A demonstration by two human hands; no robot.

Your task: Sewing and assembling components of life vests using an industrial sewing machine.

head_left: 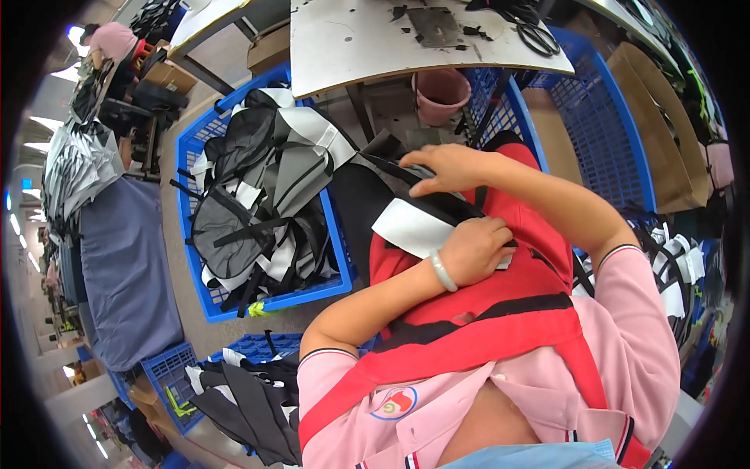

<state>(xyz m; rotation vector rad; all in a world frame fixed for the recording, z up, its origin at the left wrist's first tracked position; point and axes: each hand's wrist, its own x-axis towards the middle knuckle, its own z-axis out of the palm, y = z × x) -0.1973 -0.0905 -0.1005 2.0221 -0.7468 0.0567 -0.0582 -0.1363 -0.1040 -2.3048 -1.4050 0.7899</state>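
Gripping one black-and-white fabric piece (411, 228) over the red apron (539, 275) with closed left hand (475, 252), spanning its black side with parted right hand (459, 166), perhaps pinching, impossible to tell; keep flat and taut between both. Counting from the right hand: one heaped blue crate (269, 304) leftward, one pink bucket (441, 100) ahead.

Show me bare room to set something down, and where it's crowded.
The white table is largely bare on its left, from its left edge to near the dark square patch. Crowded: around that patch, with scraps; the table's right end, with scissors; a blue basket heaped with fabric pieces; and the red apron, under left hand and right hand.
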